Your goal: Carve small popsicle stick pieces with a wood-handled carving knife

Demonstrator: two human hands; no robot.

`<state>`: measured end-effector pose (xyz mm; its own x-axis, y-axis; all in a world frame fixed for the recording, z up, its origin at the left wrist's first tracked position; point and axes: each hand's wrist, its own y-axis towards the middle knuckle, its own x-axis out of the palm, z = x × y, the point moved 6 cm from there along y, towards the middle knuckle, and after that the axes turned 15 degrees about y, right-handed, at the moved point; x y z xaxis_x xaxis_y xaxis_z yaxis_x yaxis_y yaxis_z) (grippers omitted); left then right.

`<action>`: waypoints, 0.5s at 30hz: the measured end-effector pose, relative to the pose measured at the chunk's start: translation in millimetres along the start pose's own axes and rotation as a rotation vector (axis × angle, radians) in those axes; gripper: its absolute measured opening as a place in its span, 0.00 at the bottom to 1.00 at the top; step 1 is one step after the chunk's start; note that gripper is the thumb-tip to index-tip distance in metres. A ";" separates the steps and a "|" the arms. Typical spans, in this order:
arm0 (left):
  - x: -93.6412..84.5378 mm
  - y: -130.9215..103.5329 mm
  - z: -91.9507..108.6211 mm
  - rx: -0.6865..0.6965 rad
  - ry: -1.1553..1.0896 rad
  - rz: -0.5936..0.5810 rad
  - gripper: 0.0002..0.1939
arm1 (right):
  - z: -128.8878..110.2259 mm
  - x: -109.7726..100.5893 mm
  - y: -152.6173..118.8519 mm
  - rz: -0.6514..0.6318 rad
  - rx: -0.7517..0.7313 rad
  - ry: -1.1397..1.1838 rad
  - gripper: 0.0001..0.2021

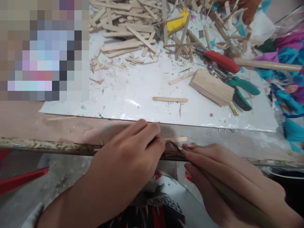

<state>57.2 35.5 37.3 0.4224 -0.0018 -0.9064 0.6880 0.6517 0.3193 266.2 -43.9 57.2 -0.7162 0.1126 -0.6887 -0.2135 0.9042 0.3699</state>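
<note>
My left hand [133, 148] is closed at the table's near edge and presses a wooden craft stick [178, 139] down; the stick's right end sticks out past the fingers. In my right hand [223, 164] is a carving tool [215, 182] with a long dark handle and a thin, bent metal tip. That tip lies beside the stick, close to my left fingertips. Exactly where it touches is hard to make out. Farther in on the white sheet [133, 91] lies another craft stick [170, 99], flat and whole.
A wooden block [212, 87], green-handled pliers [244, 87] and a red-handled tool [222, 60] lie to the right. Craft sticks [129, 31] are heaped at the back, near a yellow object [177, 21]. Blue and purple scraps [288, 60] cover the right side. Shavings line the table's front edge [47, 145].
</note>
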 end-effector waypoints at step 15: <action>-2.9 -1.9 1.8 -0.038 -0.051 0.016 0.20 | -4.8 -3.5 -4.2 -0.153 -0.025 0.054 0.11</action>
<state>55.8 32.8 39.9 0.4631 -0.0293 -0.8858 0.6586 0.6803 0.3218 266.5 -50.2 61.0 -0.7085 -0.0490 -0.7041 -0.3394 0.8983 0.2791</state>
